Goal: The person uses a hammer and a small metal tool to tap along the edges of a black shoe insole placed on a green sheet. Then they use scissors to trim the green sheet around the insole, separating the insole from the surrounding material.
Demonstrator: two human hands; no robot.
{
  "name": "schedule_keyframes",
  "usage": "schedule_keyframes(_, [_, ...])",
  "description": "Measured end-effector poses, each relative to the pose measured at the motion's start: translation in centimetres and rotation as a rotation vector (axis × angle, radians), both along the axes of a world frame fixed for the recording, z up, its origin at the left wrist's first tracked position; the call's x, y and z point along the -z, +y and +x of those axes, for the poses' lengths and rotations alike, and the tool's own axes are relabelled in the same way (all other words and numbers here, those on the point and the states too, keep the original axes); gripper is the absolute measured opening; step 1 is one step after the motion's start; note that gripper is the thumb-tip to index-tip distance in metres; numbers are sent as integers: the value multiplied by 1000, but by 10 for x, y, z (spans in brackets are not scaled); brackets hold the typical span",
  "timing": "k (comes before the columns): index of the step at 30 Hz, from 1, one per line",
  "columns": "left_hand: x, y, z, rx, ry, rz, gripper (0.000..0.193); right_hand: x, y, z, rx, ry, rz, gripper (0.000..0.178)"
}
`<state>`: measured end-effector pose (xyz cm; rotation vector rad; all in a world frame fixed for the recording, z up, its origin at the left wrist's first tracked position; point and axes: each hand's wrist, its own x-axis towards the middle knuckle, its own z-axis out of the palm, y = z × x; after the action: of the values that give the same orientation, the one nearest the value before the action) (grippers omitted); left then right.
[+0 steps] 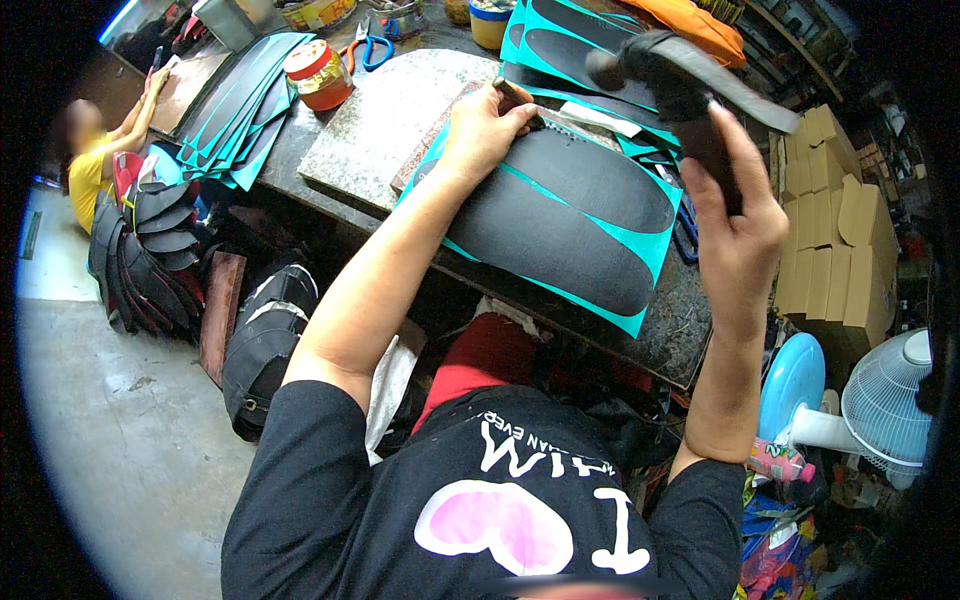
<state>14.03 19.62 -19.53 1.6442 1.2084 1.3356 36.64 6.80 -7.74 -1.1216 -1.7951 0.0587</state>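
My left hand point(480, 135) is closed on a short dark metal punch point(512, 95), held near the far edge of a black and teal sheet point(560, 250). A row of small marks runs along that edge beside the punch. The sheet has long rounded black shapes with teal between them and lies over a stone slab at the bench's front. My right hand point(740, 220) grips the dark handle of a hammer point(715, 80), raised above the right side of the sheet. The hammer's head is slightly blurred and apart from the punch. The punch's tip is hard to make out.
More teal and black sheets point(240, 105) are stacked at the left, beside a red-lidded jar point(318, 75) and blue-handled scissors point(370, 50). Cardboard boxes point(835, 240) and a fan point(885, 395) stand at the right. A person in a yellow top point(88, 180) sits far left.
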Motion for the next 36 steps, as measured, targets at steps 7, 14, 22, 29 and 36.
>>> schedule_keyframes(7, [-8, -10, 21, -22, 613, 460, 13, 28, 11, -14, 124, -181, -58, 38])
schedule_keyframes(14, [2, 1, 12, 13, -172, -66, 11, 17, 3, 18, 191, -158, -82, 40])
schedule_keyframes(22, [-7, -10, 26, -16, 593, 568, 13, 22, 7, -13, 111, -232, -84, 41])
schedule_keyframes(29, [1, -3, 25, 59, -273, -117, 13, 17, 6, 6, 182, -145, -71, 39])
schedule_keyframes(36, [-3, -13, 34, -14, 382, 436, 15, 18, 1, -5, 123, -189, 122, 37])
